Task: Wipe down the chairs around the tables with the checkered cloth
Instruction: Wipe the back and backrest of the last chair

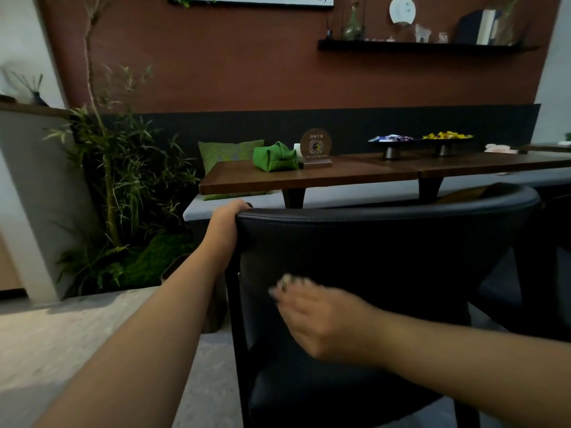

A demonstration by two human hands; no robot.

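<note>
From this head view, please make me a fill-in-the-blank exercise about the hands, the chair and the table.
1. The left hand grips the top edge of the black ____ backrest.
2. The right hand is blurred in front of the chair, so the checkered ____ cannot be made out.
3. On the wooden table, the pouch beside the round sign is ____ in colour.

Missing words: chair; cloth; green

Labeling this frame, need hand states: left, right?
Left hand: grips the chair's top edge.
Right hand: motion-blurred against the backrest; grip cannot be told.
</note>
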